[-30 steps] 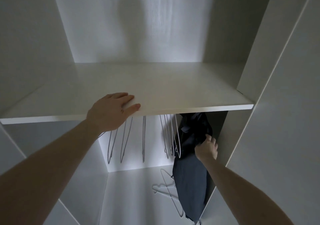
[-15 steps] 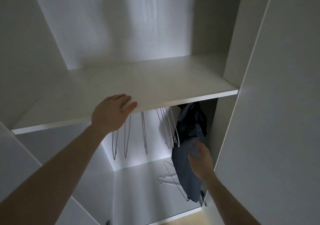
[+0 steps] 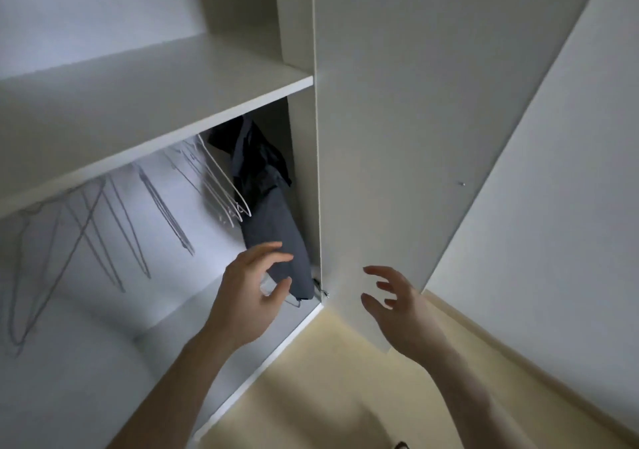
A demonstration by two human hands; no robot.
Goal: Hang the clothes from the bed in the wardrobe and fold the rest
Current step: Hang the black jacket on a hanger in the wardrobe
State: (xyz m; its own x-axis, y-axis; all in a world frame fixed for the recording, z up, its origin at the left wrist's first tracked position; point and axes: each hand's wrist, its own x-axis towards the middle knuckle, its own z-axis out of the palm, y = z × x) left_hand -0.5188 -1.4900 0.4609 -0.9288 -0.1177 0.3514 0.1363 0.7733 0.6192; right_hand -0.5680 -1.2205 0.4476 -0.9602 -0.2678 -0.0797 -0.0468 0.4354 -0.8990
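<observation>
Dark grey soft fabric garment (image 3: 273,220) hanging at the wardrobe's right end beside thin white wire hangers (image 3: 224,186), limp and light, best taken at the hanger's shoulders; left hand (image 3: 249,296) and right hand (image 3: 397,307) loosely spread, holding nothing

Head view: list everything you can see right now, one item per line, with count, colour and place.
garment: one, dark grey, hanging at the right end under the shelf
empty hangers: several, count unclear, pale wire, hanging left of the garment
fallen hanger: one, pale wire, on the wardrobe bottom below the garment
shelf: one, white, above the hangers
door: one, white, open, right of the garment
floor: beige, below the door
left hand: fingers spread, empty, in front of the garment
right hand: fingers spread, empty, by the door
</observation>
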